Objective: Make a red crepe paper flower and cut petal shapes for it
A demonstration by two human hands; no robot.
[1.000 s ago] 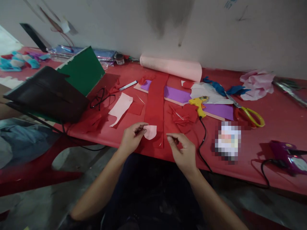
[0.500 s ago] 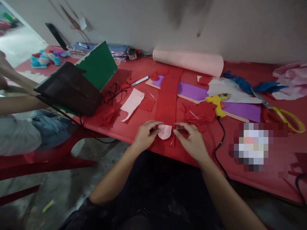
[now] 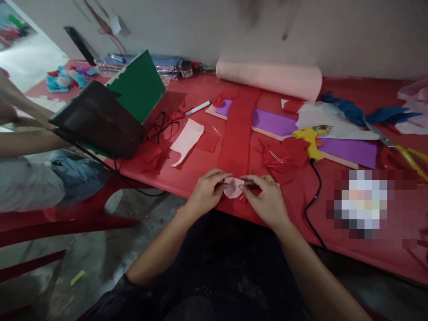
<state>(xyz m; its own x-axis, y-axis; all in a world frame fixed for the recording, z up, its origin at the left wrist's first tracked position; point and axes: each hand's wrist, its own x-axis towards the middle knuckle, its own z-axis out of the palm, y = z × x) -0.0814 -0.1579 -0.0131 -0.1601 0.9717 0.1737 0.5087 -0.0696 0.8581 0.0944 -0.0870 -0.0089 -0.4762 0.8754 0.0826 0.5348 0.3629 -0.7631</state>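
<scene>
A small pink rounded paper piece point(image 3: 233, 189) is pinched at both sides near the table's front edge. My left hand point(image 3: 209, 191) grips its left side between thumb and fingers. On the right side, my right hand point(image 3: 265, 198) has thumb and fingers closed on it too. Beneath and beyond the piece runs a long red strip point(image 3: 236, 133), lying across a purple strip point(image 3: 272, 122). To the left lie a pink paper scrap point(image 3: 187, 139) and a red square point(image 3: 207, 143). Crumpled red scraps point(image 3: 289, 154) are near my right hand.
A yellow glue gun point(image 3: 310, 139) with a black cord lies to the right, near scissors point(image 3: 397, 147). A pink roll point(image 3: 267, 79) rests by the wall. Glasses point(image 3: 162, 127), a marker point(image 3: 198, 108) and a brown bag point(image 3: 98, 118) are at left, beside another person's arm point(image 3: 30, 143).
My right hand has come in to pinch the pink piece's right side; before, its fingers were just apart from it. The view has shifted slightly.
</scene>
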